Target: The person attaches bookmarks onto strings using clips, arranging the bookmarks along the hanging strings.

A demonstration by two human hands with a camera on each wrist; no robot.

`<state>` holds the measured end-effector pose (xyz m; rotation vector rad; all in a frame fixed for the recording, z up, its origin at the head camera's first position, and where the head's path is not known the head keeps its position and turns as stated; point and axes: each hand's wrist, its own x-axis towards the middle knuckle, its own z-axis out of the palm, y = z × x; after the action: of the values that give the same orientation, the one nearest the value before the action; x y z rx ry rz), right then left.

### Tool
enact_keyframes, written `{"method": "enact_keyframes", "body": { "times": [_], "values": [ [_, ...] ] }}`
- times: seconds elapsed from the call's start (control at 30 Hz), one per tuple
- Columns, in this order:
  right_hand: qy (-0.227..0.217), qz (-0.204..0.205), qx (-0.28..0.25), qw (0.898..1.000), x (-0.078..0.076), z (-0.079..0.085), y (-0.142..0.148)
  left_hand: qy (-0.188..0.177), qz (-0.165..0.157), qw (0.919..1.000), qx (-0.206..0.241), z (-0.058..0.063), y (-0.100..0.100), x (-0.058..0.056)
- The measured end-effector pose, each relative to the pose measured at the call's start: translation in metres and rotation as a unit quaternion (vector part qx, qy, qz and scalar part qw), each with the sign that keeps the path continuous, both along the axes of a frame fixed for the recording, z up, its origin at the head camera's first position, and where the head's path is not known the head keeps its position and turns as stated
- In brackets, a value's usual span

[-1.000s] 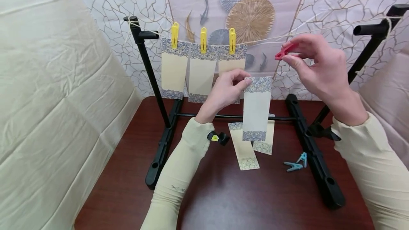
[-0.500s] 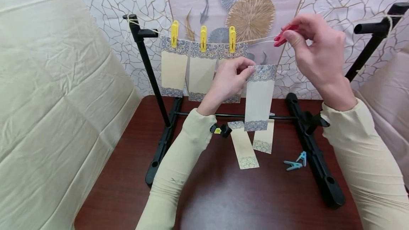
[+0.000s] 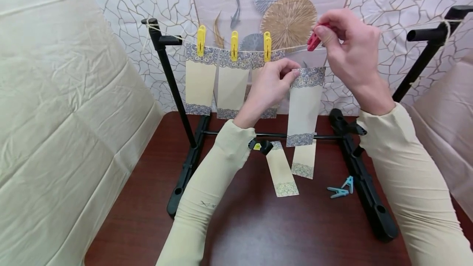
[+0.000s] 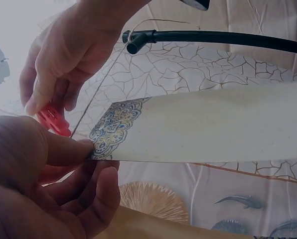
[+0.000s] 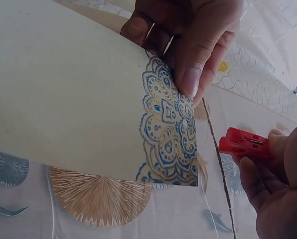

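Note:
My left hand [image 3: 271, 83] pinches the top left corner of a cream paper card [image 3: 304, 108] with blue lace-patterned ends; the card hangs just below the string [image 5: 219, 164]. In the right wrist view, thumb and fingertips press on the patterned end of that card. A red clothespin [image 5: 245, 143] is pinched by my right hand [image 3: 349, 48], its tip right at the string in the head view. Left of my hands, three similar cards [image 3: 199, 81] hang from the string under yellow clothespins [image 3: 234, 46]; the third is partly hidden behind my left hand.
A black frame [image 3: 171, 89] with two posts carries the string. On the dark wooden table [image 3: 258, 233] lie two more cards [image 3: 282, 173] and two light blue clothespins [image 3: 339, 192], near the frame's right foot [image 3: 369, 192]. Patterned cloth hangs behind.
My left hand has raised the card and brought it rightward, closer to the string. My right hand has moved left and up with the red clothespin, toward the string above the card.

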<state>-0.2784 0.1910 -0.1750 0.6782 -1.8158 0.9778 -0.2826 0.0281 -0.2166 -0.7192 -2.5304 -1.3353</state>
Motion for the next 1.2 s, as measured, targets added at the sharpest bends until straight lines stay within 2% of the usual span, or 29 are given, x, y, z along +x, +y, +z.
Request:
{"method": "enact_keyframes", "body": {
  "times": [0.07,0.23,0.53,0.77,1.2],
  "values": [
    [-0.005,-0.009,0.003,1.0,-0.001,0.001,-0.002,0.003,0.006,1.0,-0.008,0.001,0.001,0.0],
    [-0.001,0.001,0.032,0.999,-0.005,0.003,-0.003,0.011,0.025,0.9993,-0.025,0.005,0.001,0.0],
    [0.02,0.002,0.078,0.997,-0.009,-0.004,0.002,0.033,0.061,0.9971,-0.03,0.008,0.002,-0.001],
    [-0.002,-0.037,0.084,0.996,-0.006,-0.007,0.001,0.045,0.074,0.9958,-0.029,0.012,0.003,-0.001],
    [-0.038,-0.054,0.13,0.989,0.0,-0.008,0.0,0.043,0.098,0.9942,-0.011,0.017,0.004,0.002]
  ]
}}
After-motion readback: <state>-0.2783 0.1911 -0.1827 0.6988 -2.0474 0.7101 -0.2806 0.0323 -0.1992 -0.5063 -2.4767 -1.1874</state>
